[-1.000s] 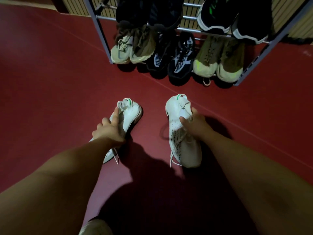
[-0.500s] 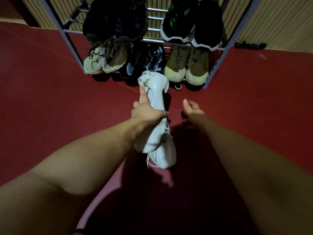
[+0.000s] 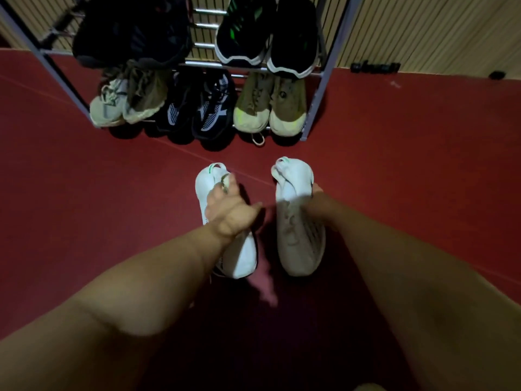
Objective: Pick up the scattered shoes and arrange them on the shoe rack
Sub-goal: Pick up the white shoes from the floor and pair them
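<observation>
Two white sneakers with green heel marks hang above the red floor in front of the shoe rack. My left hand grips the left white sneaker round its collar, thumb by the heel loop. My right hand, mostly hidden behind the shoe, grips the right white sneaker, whose dirty sole faces me. Both heels point toward the rack. The rack's lower shelf holds grey-beige, black-and-white and olive pairs; the shelf above holds dark pairs, one with green stripes.
The grey metal rack stands against a ribbed beige wall. Small dark objects lie on the floor by the wall at the right. Red floor spreads to the left and right of the rack. My shadow covers the floor below my arms.
Half a second ago my left hand held both white sneakers together and my right hand was free. Now my right hand holds one sneaker, and the two are apart, side by side.
</observation>
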`<action>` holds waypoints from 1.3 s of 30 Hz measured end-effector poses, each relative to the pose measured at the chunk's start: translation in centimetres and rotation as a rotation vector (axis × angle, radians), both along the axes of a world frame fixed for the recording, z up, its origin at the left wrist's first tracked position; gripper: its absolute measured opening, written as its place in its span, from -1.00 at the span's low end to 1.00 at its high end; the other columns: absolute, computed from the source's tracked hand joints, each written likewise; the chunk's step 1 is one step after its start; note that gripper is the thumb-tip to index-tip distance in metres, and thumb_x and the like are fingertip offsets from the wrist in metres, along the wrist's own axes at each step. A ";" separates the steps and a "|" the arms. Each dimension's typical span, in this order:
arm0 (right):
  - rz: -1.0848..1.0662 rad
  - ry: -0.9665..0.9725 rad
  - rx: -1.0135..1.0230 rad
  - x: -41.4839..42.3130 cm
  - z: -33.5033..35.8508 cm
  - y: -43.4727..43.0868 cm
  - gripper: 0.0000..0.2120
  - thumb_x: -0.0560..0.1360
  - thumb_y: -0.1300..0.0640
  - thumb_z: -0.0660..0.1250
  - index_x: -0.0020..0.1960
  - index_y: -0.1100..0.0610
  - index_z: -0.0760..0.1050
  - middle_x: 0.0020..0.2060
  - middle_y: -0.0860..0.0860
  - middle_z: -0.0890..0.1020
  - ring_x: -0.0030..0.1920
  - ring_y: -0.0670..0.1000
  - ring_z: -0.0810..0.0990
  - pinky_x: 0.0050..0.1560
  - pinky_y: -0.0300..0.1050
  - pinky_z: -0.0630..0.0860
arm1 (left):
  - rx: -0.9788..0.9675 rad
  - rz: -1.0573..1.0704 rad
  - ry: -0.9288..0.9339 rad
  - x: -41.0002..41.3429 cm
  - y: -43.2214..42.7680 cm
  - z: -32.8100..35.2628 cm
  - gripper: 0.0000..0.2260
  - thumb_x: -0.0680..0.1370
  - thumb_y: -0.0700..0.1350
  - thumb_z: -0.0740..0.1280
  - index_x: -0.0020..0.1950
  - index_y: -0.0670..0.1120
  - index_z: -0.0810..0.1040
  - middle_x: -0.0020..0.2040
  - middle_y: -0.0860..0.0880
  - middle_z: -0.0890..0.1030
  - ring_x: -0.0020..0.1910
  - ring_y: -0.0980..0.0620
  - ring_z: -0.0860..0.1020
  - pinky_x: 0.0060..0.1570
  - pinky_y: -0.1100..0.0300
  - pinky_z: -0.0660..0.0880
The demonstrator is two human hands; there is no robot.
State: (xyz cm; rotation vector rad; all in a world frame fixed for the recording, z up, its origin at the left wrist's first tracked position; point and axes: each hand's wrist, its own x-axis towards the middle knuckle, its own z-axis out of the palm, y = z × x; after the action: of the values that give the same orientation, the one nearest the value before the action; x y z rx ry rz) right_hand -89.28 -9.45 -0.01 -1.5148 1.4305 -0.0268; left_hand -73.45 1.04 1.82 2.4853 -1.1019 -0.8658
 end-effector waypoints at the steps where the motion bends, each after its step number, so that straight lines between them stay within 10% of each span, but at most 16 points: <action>1: 0.017 0.088 -0.021 0.2 -0.6 0.3 -0.44 0.54 0.20 0.27 0.46 0.25 0.14 0.36 0.16 0.36 0.33 0.13 0.38 0.30 -0.03 0.32 | 0.068 0.029 -0.023 0.1 1.0 -0.4 -0.06 0.40 0.30 0.34 0.55 0.07 -0.18 0.53 -0.16 -0.01 0.50 -0.17 0.04 0.45 -0.03 0.11; 11: 0.104 0.403 -0.148 -0.6 -2.9 4.0 -0.39 0.60 -0.21 -0.02 0.55 -0.03 -0.12 0.51 0.18 0.01 0.49 0.24 0.04 0.44 0.15 0.02 | 0.319 0.062 -0.028 -2.1 3.0 -3.4 0.10 0.32 0.32 0.42 0.44 0.21 -0.44 0.48 -0.11 -0.43 0.50 -0.26 -0.11 0.41 -0.13 0.13; 39: 0.346 0.330 -0.349 3.0 -3.6 6.8 -0.19 0.48 -0.17 0.27 0.54 -0.08 -0.15 0.53 0.16 -0.17 0.51 0.20 -0.01 0.47 0.04 0.07 | 0.237 -0.006 -0.078 1.8 4.7 -5.3 0.01 0.39 0.28 0.34 0.50 0.10 -0.37 0.51 -0.25 -0.22 0.49 -0.27 -0.11 0.43 -0.10 0.00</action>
State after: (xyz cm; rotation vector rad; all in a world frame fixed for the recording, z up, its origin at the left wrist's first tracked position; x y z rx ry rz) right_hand -86.29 -2.61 -3.58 -2.1172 1.4480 0.2022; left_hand -71.65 5.72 -3.52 2.7304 -1.0882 -0.9584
